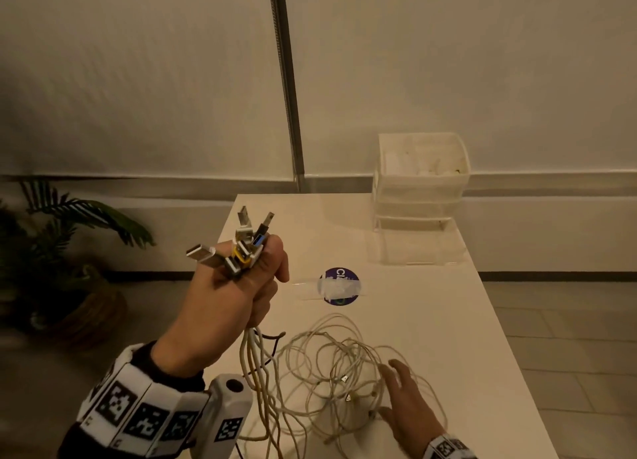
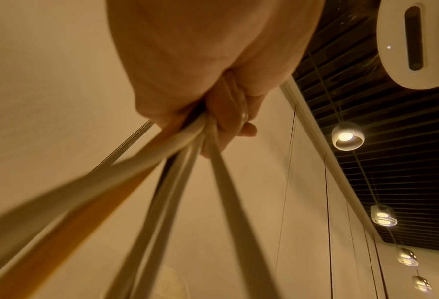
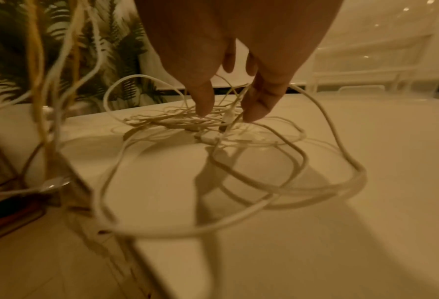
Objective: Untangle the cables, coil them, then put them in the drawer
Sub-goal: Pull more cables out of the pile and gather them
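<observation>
My left hand (image 1: pixel 241 286) is raised above the table's left edge and grips a bunch of cables (image 2: pixel 187 145) just below their USB plugs (image 1: pixel 241 245), which stick up out of the fist. The strands hang down from it into a tangled heap of white cables (image 1: pixel 344 365) on the white table (image 1: pixel 448 320). My right hand (image 1: pixel 406 400) lies over the heap's right side with fingers spread and straight, fingertips (image 3: pixel 205 109) touching the strands (image 3: pixel 177 121). The clear drawer unit (image 1: pixel 420 189) stands at the table's far right, its bottom drawer (image 1: pixel 417 245) pulled out.
A round purple sticker under tape (image 1: pixel 339 286) lies mid-table. A potted palm (image 1: pixel 69 252) stands on the floor to the left. A dark pole (image 1: pixel 286 79) runs up the white wall behind. The table's left edge (image 3: pixel 80 182) is close to the hanging strands.
</observation>
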`<move>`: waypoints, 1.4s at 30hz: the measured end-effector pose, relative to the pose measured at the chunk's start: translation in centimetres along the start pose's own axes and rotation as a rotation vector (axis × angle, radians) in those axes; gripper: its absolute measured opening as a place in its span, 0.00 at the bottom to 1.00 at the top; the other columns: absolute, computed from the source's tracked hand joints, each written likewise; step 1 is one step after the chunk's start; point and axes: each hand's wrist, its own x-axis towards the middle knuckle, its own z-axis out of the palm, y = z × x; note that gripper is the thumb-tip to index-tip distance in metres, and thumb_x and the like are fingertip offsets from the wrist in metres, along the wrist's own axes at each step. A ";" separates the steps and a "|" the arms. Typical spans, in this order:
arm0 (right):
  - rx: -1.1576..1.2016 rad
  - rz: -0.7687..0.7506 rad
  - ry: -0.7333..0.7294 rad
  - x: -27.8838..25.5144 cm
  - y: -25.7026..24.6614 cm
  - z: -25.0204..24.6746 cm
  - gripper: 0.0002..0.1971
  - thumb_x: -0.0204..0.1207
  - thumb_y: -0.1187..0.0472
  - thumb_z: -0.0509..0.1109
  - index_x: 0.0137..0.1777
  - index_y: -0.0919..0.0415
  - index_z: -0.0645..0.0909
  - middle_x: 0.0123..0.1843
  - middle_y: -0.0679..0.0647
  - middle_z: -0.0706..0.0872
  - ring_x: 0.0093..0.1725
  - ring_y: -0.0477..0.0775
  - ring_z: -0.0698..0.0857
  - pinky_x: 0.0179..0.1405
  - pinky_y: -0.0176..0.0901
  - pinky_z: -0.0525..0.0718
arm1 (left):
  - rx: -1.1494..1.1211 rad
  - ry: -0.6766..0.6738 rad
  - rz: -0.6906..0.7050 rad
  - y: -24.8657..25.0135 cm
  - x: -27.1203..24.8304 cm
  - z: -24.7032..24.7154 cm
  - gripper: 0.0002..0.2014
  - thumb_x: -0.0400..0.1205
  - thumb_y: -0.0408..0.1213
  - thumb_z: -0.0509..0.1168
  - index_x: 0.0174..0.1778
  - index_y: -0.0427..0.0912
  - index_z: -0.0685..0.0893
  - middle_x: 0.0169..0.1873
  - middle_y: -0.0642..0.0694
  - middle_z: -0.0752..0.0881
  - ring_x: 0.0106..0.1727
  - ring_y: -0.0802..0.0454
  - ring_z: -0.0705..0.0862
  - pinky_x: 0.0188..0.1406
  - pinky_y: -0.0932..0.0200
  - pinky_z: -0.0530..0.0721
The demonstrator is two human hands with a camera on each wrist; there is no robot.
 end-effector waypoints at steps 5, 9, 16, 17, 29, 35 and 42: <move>-0.076 0.200 -0.073 4.8 -1.5 -1.1 0.30 0.73 0.48 0.72 0.71 0.57 0.66 0.70 0.57 0.69 0.65 0.61 0.79 0.60 0.50 0.79 | 0.011 0.009 0.009 0.1 1.0 0.9 0.15 0.77 0.49 0.66 0.31 0.41 0.80 0.21 0.44 0.61 0.18 0.55 0.58 0.17 0.67 0.61; -0.075 0.328 -0.019 10.2 -1.0 -3.6 0.20 0.79 0.52 0.65 0.67 0.61 0.75 0.70 0.60 0.76 0.66 0.62 0.80 0.62 0.47 0.79 | 0.029 0.003 0.016 0.2 1.4 1.3 0.16 0.79 0.49 0.65 0.31 0.41 0.80 0.22 0.40 0.58 0.18 0.53 0.57 0.18 0.66 0.59; 0.227 0.249 0.092 14.4 -4.1 -16.5 0.11 0.78 0.59 0.63 0.42 0.66 0.83 0.47 0.66 0.89 0.42 0.63 0.90 0.36 0.47 0.87 | 0.052 0.018 0.017 -0.1 1.7 1.0 0.16 0.81 0.47 0.65 0.31 0.42 0.80 0.21 0.44 0.62 0.18 0.54 0.59 0.17 0.65 0.61; 0.269 0.173 0.056 13.8 -5.2 -18.5 0.11 0.79 0.58 0.64 0.41 0.64 0.83 0.45 0.64 0.90 0.36 0.58 0.90 0.30 0.44 0.87 | 0.057 0.012 0.022 -0.1 1.7 0.9 0.16 0.80 0.50 0.65 0.31 0.42 0.81 0.21 0.44 0.62 0.18 0.54 0.59 0.17 0.65 0.61; 0.851 -0.524 0.377 1.7 -20.1 -31.0 0.14 0.86 0.58 0.58 0.44 0.64 0.81 0.27 0.57 0.81 0.29 0.55 0.79 0.35 0.49 0.78 | -0.092 0.111 0.099 2.5 7.7 3.7 0.24 0.79 0.56 0.62 0.60 0.42 0.87 0.25 0.45 0.60 0.21 0.54 0.57 0.19 0.65 0.60; 0.967 -0.567 0.313 0.0 -23.1 -29.2 0.15 0.87 0.59 0.54 0.46 0.57 0.82 0.30 0.61 0.71 0.30 0.60 0.66 0.25 0.49 0.64 | -0.043 0.053 0.206 2.6 8.6 5.7 0.22 0.73 0.58 0.75 0.51 0.43 0.92 0.31 0.36 0.79 0.31 0.42 0.71 0.24 0.57 0.67; 0.702 -0.531 0.169 -0.6 -19.1 -24.1 0.16 0.87 0.57 0.56 0.38 0.56 0.76 0.25 0.45 0.73 0.25 0.44 0.69 0.28 0.38 0.69 | -0.176 0.318 0.233 4.0 8.9 3.6 0.21 0.84 0.54 0.59 0.28 0.47 0.76 0.20 0.52 0.73 0.23 0.54 0.74 0.21 0.62 0.69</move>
